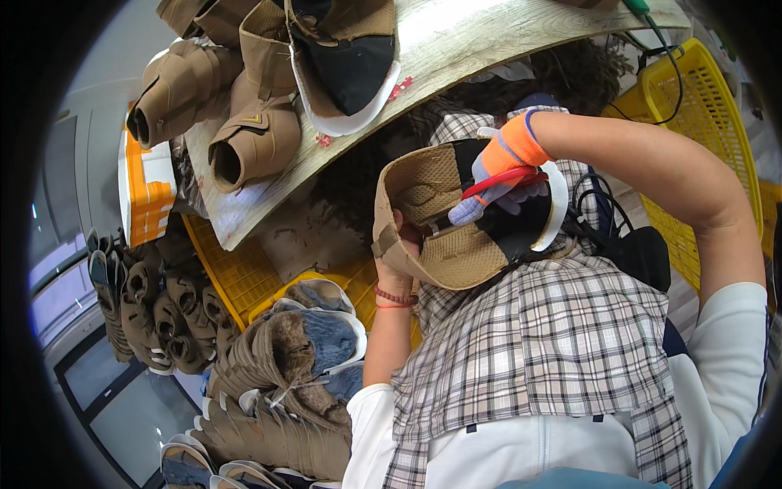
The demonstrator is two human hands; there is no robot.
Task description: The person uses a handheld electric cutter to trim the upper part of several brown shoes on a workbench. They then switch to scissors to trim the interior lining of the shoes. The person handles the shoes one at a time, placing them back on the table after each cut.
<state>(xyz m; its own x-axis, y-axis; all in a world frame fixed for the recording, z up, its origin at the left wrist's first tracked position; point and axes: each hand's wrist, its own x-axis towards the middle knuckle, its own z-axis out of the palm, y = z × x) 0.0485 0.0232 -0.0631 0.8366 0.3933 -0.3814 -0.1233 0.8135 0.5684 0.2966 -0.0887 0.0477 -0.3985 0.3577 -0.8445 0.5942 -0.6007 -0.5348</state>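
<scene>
Hands [399, 244] [501, 175] hold shoe upper [464, 244] between them.

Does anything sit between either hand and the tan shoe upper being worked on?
Nothing visible does. The left hand grips the tan shoe upper at its edge, and the gloved right hand rests directly on it, holding red-handled scissors against the dark lining.

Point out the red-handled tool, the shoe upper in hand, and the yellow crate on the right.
red-handled tool [505, 181], head view, on the red handle.
shoe upper [456, 257], head view, on its tan mesh lining.
yellow crate [717, 106], head view, on its lattice wall.
</scene>
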